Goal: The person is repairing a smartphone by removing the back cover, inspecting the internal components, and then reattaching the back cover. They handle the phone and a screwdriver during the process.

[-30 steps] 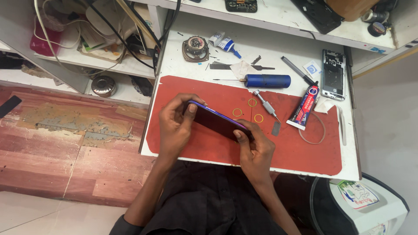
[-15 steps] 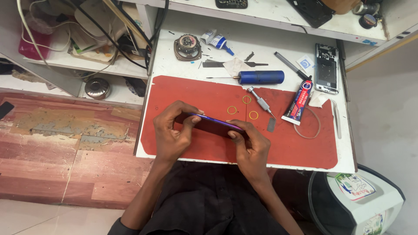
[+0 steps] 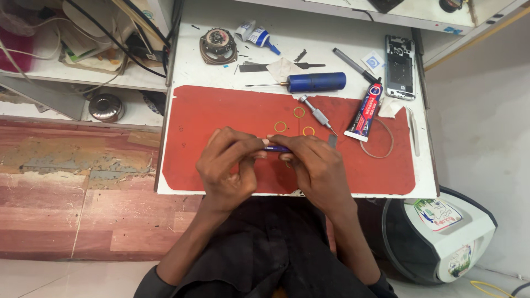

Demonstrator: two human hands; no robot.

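Observation:
Both hands meet over the near half of a red work mat (image 3: 221, 116). Between them is a purple phone (image 3: 277, 148), seen edge-on, so only a thin strip of it shows. My left hand (image 3: 229, 165) grips its left end with fingers curled over the top. My right hand (image 3: 317, 165) covers its right end, thumb and fingertips pressing the edge. Small yellow rubber bands (image 3: 280, 127) lie on the mat just beyond the hands.
Beyond the hands lie a small metal screwdriver (image 3: 317, 114), a blue electric screwdriver (image 3: 316, 81), a glue tube (image 3: 365, 112), a large rubber band (image 3: 377, 144), a bare phone frame (image 3: 399, 67), a glue bottle (image 3: 255, 35) and a round speaker part (image 3: 218, 45). Cables crowd the left shelf. A white bin (image 3: 441, 232) stands at right.
The phone has turned from lying flat and angled to edge-on, and my two hands have closed in together over it, nearer the mat's front edge.

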